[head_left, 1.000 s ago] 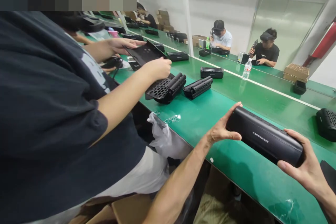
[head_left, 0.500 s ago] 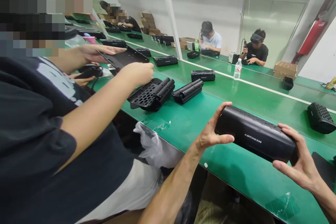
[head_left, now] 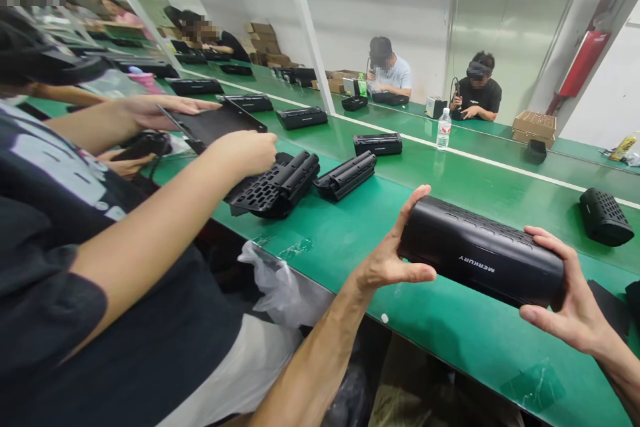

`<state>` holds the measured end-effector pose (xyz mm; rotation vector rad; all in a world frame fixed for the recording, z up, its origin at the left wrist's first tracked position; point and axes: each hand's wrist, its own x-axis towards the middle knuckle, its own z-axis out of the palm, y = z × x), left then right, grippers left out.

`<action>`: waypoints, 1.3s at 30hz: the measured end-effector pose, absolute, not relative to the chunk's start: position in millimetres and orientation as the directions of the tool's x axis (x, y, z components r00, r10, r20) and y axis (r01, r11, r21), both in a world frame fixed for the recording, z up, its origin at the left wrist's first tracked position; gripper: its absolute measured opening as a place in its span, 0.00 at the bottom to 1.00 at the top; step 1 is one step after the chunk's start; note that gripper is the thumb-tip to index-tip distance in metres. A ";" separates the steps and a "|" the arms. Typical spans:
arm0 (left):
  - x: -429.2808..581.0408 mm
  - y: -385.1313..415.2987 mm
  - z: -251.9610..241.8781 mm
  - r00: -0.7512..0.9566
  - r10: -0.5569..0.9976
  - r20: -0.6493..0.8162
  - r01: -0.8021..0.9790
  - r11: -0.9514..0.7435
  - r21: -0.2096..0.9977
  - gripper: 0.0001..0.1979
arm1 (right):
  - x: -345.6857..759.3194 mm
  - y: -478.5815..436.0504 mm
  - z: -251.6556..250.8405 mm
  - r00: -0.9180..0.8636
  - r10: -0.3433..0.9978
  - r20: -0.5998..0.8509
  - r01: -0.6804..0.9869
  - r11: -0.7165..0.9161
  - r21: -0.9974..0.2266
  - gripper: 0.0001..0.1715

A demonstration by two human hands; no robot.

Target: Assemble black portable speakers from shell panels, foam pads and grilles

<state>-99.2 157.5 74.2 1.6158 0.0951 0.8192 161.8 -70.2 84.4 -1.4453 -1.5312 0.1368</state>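
Observation:
A black case (head_left: 480,253) with upside-down "MERKURY" lettering is held above the green table (head_left: 350,240), its slotted face turned up and away. My left hand (head_left: 395,257) grips its left end, thumb on the front and fingers over the top corner. Around the right end is my right hand (head_left: 570,297), thumb underneath and fingers on the upper edge. Dark flat pieces (head_left: 610,310) lie just right of my right hand.
At the left a person (head_left: 125,240) holds a black panel (head_left: 210,123). Near it lie an open perforated case (head_left: 275,187) and a black part (head_left: 346,175). A bottle (head_left: 443,130) stands farther back. Another case (head_left: 606,217) sits at right. Other people work across the table.
The view has turned slightly, so most of the surroundings sit farther left. The case stays between my two hands. The neighbouring person's head is lower in the picture.

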 end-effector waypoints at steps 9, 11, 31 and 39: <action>-98.8 146.2 87.2 0.698 0.561 0.444 -0.380 -0.235 0.895 0.55 | 158.4 -63.1 78.1 0.188 0.777 0.600 0.705 0.319 -0.633 0.45; -96.4 141.7 88.6 0.663 0.594 0.456 -0.401 -0.232 0.886 0.52 | 157.7 -61.8 77.3 0.186 0.762 0.620 0.721 0.323 -0.614 0.44; -37.6 107.2 37.2 0.404 0.902 0.155 -0.521 0.087 0.849 0.63 | 147.9 -63.7 65.9 0.409 0.677 0.612 0.755 0.126 -0.644 0.46; -13.5 65.9 13.5 0.752 0.658 -0.047 -0.424 0.537 0.729 0.34 | 142.0 -99.6 55.8 0.068 0.864 0.498 0.815 0.240 -0.528 0.41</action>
